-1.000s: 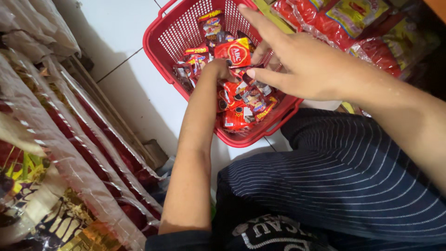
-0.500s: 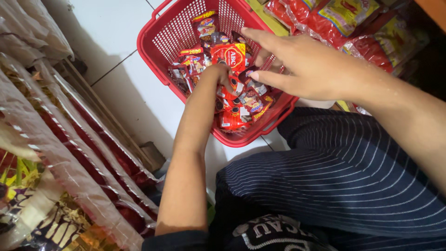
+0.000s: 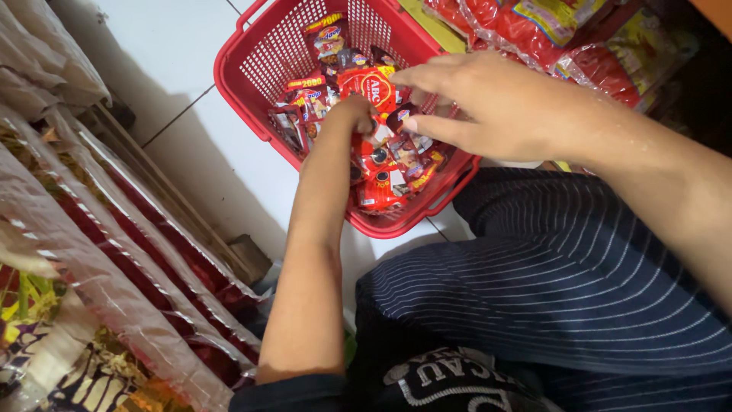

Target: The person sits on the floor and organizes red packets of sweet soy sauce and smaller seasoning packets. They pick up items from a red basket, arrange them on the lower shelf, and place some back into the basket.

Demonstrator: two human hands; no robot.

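A red plastic basket [image 3: 244,99] stands on the white tiled floor, filled with several small snack sachets [image 3: 381,187], mostly red. My left hand [image 3: 351,113] reaches down into the pile with its fingers curled among the sachets, closed on a red one; the fingertips are hidden. My right hand [image 3: 488,103] hovers over the right side of the basket, index finger and thumb stretched apart toward the left hand and touching the top sachets. A larger red sachet [image 3: 372,85] lies just beyond the two hands.
Strips of packaged goods in clear wrap [image 3: 114,252] hang along the left. More red and yellow packets [image 3: 549,30] are piled at the upper right. My knee in dark striped cloth [image 3: 557,282] sits just in front of the basket.
My right hand has dropped lower and closer to the sachets, its index finger now bent toward my left hand. The left hand stays buried in the pile. The view has shifted slightly.
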